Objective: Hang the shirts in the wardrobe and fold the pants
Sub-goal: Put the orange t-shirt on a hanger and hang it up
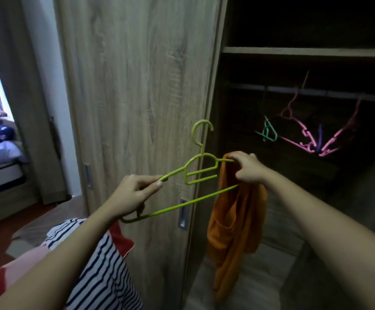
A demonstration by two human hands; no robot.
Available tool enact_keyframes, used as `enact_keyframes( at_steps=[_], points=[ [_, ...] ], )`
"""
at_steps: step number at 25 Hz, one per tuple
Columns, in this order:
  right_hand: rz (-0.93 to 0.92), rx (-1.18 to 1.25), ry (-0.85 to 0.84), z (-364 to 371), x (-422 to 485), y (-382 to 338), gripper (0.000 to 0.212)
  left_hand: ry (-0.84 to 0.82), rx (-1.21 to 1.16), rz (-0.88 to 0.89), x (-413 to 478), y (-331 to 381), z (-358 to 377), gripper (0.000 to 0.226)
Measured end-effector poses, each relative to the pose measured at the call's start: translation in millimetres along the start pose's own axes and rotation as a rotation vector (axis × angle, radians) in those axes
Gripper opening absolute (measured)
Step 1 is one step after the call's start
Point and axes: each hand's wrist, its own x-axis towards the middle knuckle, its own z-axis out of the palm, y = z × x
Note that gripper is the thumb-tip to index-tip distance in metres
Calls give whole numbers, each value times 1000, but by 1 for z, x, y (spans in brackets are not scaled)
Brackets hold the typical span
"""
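Bedroom; wardrobe [137, 86], right bay open and dark, rail [294, 89] far right above the hands. Green hanger [201, 173]: long axis rising left to right. Left hand [132, 195] pinches its left arm. Right hand [247, 168], nearer the rail, grips its right tip with the orange shirt [235, 220]. Collar hidden under the fingers.

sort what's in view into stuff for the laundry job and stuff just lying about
For the job: green hanger, held by left hand; orange shirt, gripped by right hand; wardrobe rail; pink hangers; striped garment; red garment.
Lying about: bed; curtain.
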Motion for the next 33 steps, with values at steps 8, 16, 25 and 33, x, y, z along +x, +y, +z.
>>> enact_keyframes(
  at_steps=[8, 16, 25, 33],
  points=[
    [-536, -337, 582, -17, -23, -33, 48, 2, -380, 133, 7, 15, 33, 21],
    [-537, -445, 765, -37, -16, -39, 49, 624, 534, 439, -8, 19, 94, 35],
    [-476, -531, 728, -76, -41, 10, 45, -283, 26, 141, 3, -60, 105, 41],
    [-374, -450, 640, -27, -56, 45, 62, -316, 85, 263, 51, 2, 70, 30]
  ],
)
